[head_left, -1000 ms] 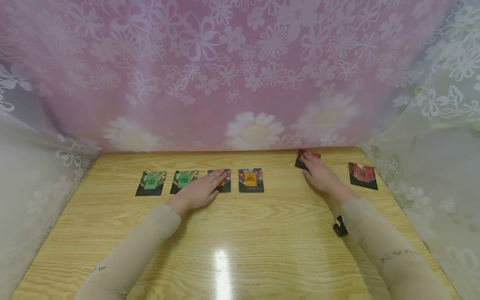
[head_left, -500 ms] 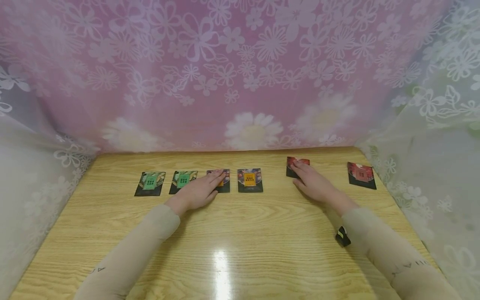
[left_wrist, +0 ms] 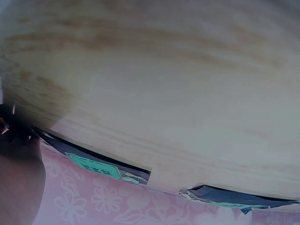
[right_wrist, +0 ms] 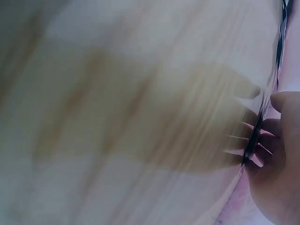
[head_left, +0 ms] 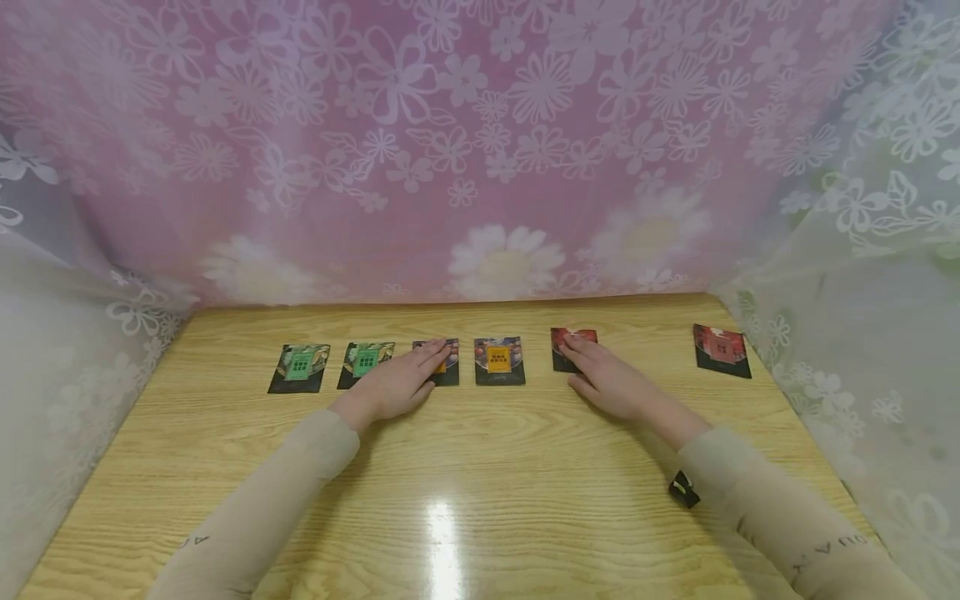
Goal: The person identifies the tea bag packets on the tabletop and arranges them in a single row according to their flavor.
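Observation:
In the head view, several small flat packets lie in a row on the wooden table. My left hand [head_left: 395, 382] rests with extended fingers on a packet with an orange label [head_left: 453, 372], hiding its left part. My right hand [head_left: 611, 377] lies, fingers extended, on a red and black packet [head_left: 564, 360], covering its right part. Between the hands sits a second orange-labelled packet [head_left: 499, 361]. Two green-labelled packets, one at the far left [head_left: 297, 369] and one beside my left hand [head_left: 366, 362], lie to the left. Another red and black packet [head_left: 722, 350] lies slightly turned at the far right.
A small black object [head_left: 682, 490] lies by the right sleeve, partly hidden by it. A pink flowered curtain [head_left: 360, 208] hangs along the back edge of the wooden table [head_left: 480, 467], with pale sheer curtains [head_left: 847, 333] at both sides.
My right hand has slid the red and black packet left and toward me, close to the orange-labelled packets' row. My left hand has stayed on its packet.

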Demonstrator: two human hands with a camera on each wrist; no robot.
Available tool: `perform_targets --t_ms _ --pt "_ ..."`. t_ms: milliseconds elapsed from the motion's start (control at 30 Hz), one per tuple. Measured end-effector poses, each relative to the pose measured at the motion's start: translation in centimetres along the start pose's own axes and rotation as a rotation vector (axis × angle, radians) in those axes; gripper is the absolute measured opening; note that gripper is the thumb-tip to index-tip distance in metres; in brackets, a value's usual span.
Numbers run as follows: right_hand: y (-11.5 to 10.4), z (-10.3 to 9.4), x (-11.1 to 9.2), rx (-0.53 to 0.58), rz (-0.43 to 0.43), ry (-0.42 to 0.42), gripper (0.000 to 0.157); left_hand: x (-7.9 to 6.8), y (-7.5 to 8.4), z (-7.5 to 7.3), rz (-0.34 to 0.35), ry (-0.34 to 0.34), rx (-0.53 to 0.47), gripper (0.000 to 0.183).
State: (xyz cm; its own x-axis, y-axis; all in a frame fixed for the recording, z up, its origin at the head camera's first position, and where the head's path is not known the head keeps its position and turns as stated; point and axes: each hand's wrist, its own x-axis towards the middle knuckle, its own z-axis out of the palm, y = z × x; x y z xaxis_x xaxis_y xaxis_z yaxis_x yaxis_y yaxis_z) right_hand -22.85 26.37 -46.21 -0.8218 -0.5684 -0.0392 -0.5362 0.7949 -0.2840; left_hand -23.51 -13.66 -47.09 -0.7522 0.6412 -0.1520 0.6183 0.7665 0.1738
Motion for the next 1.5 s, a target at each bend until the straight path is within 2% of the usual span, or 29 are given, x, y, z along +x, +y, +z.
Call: perform_targets --t_ms 533,833,1033,1233,1367,1500 --pt "-1.4 0.7 -0.4 -0.027 -0.041 -0.005 0.062 -0.1 0.0 -0.1 0.002 0.003 -0.017 0.065" --pt "-1.8 0.6 -0.4 -0.034 -0.027 -0.004 0.062 0.0 0.0 0.0 0.000 -0.003 -0.002 0.065" --pt "-1.8 0.5 -0.6 -0.052 -0.035 0.038 0.065 -0.1 0.2 -0.1 -0.003 -0.005 0.010 0.065" --pt "0.3 -0.4 -1.8 -0.108 0.017 0.078 0.064 -0.1 0.3 -0.1 0.001 0.003 0.002 0.065" --pt "2.8 -1.2 -3.4 -0.134 0.065 0.102 0.061 -0.1 0.1 0.0 -0.005 0.000 0.012 0.065" --pt "5.4 -1.9 -5.2 -0.110 0.136 0.107 0.062 -0.1 0.1 0.0 -0.001 0.003 0.013 0.065"
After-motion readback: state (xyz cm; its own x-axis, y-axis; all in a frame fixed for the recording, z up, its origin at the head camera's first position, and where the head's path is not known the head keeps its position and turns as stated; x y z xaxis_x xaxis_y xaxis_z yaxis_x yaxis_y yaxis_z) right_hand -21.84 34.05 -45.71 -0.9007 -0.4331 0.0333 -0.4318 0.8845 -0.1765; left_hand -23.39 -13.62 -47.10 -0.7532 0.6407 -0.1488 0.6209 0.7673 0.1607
